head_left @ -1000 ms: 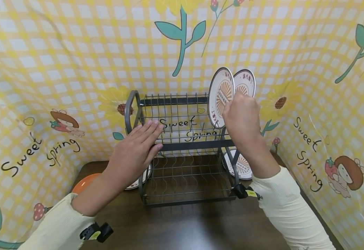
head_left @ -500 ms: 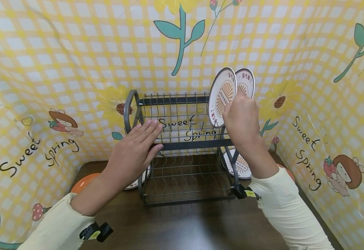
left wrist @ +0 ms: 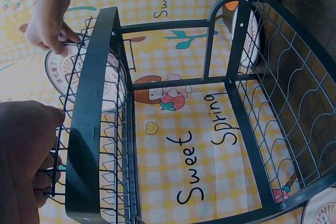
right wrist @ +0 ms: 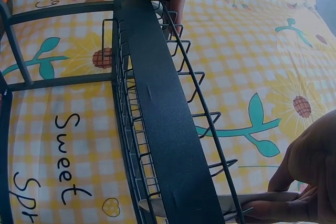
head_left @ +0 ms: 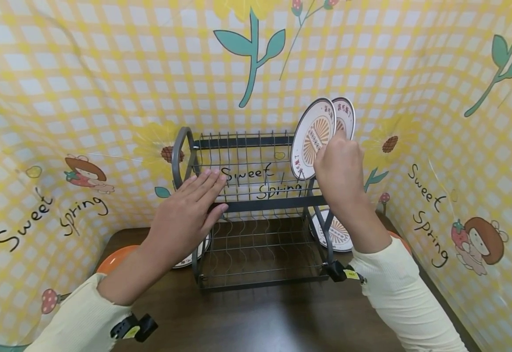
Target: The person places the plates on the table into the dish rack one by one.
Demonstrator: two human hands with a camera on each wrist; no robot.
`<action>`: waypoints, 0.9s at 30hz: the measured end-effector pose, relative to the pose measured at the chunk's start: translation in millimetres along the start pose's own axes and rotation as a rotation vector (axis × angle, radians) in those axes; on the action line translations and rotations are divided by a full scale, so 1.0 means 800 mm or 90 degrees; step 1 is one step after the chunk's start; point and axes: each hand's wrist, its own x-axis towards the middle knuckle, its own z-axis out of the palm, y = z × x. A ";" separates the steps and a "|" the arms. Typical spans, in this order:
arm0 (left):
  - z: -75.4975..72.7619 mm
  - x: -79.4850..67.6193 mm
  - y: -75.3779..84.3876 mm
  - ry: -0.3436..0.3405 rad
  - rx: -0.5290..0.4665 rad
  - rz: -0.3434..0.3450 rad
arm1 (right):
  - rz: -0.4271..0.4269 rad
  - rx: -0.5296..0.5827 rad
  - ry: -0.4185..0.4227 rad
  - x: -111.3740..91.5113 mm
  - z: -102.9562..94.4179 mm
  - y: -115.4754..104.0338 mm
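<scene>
Plate [head_left: 310, 139], white, dark-rimmed, orange-rayed, right grip [head_left: 340, 168] pinching it, left grip [head_left: 183, 210] uncurled

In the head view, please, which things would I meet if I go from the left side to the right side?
Orange dish, left hand, middle of the dish rack, front white plate standing on edge, right hand, second orange dish, partly hidden by the sleeve.

We read "Sweet Spring" in black on the checked cloth [head_left: 150, 73] beyond the left, back and right edges of the table [head_left: 264, 315], but find the red characters on the upright plates [head_left: 311, 136] too small to read.
</scene>
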 end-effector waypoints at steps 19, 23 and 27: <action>0.000 -0.001 0.001 -0.001 -0.008 -0.001 | 0.014 -0.011 -0.066 0.000 -0.011 0.002; 0.000 -0.001 0.000 -0.003 -0.009 0.001 | 0.016 -0.005 -0.073 -0.002 -0.016 0.002; 0.000 0.000 0.000 -0.003 -0.013 0.002 | 0.016 0.021 -0.066 -0.007 -0.024 0.001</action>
